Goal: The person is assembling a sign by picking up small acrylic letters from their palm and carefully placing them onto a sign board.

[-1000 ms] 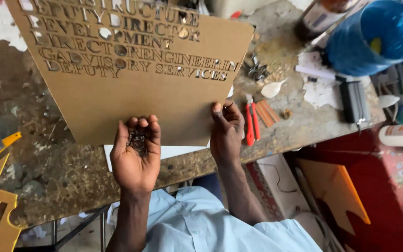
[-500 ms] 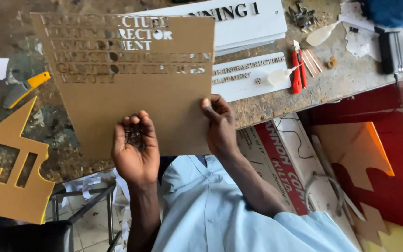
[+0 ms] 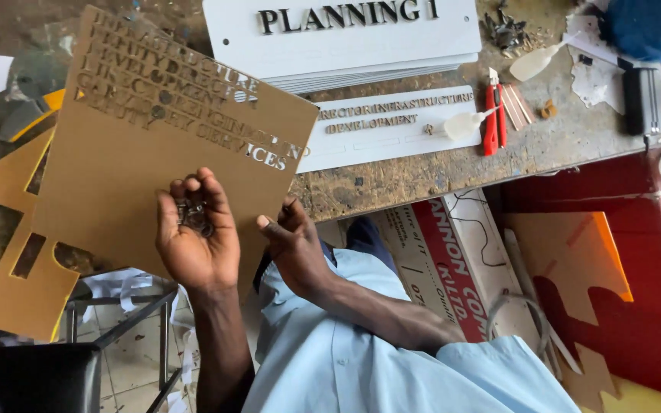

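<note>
A brown board point(image 3: 131, 176) with rows of cut-out lettering is held tilted in front of the workbench edge point(image 3: 422, 172). My left hand point(image 3: 193, 245) lies palm up against the board's lower part, fingers curled around a small heap of dark cut-out letters point(image 3: 193, 216). My right hand point(image 3: 294, 246) pinches the board's lower right edge. On the bench behind the board lie a stack of white sign plates point(image 3: 361, 46) and a white strip with small letters point(image 3: 392, 122).
A red utility knife point(image 3: 493, 115) and a small glue bottle point(image 3: 460, 124) lie on the bench, with a blue container point(image 3: 652, 27) at the far right. A brown offcut point(image 3: 9, 283) hangs at left. A printed carton point(image 3: 441, 252), an orange-edged offcut point(image 3: 568, 260) and a black seat point(image 3: 32, 378) sit below.
The board has come off the bench toward me and to the left, and tilted. The white sign plates behind it are now uncovered. Both hands keep their hold.
</note>
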